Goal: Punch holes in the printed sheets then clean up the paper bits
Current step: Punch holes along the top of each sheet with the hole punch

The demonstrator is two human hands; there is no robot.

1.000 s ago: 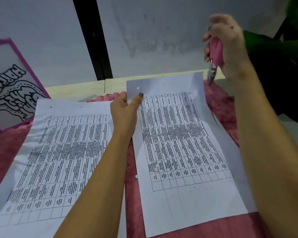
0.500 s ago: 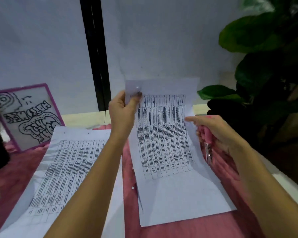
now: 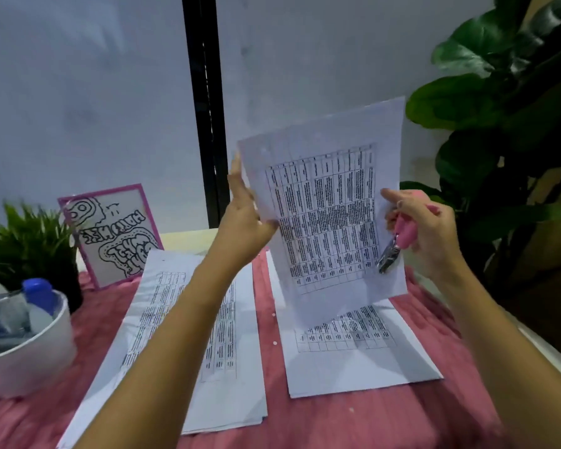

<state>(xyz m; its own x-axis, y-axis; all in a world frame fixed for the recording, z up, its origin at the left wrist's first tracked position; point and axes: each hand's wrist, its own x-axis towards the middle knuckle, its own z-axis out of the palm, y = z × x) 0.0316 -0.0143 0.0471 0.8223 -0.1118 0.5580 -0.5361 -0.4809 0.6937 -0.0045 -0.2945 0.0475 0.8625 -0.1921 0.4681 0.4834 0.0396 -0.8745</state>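
sheet (image 3: 324,222) pinched in left hand (image 3: 245,218); two piles (image 3: 234,367) flat; right hand (image 3: 429,230) grips one punch (image 3: 402,236).

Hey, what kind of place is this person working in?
Likely a home desk or craft corner: printed sheets on a pink cloth, a framed drawing against the wall, a big leafy plant beside it.

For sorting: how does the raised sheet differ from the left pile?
The raised white printed sheet stands almost upright, gripped by the left hand; the left pile of white printed sheets lies flat on the pink cloth. The pile shows several layered edges, the raised sheet one. Both carry printed tables.
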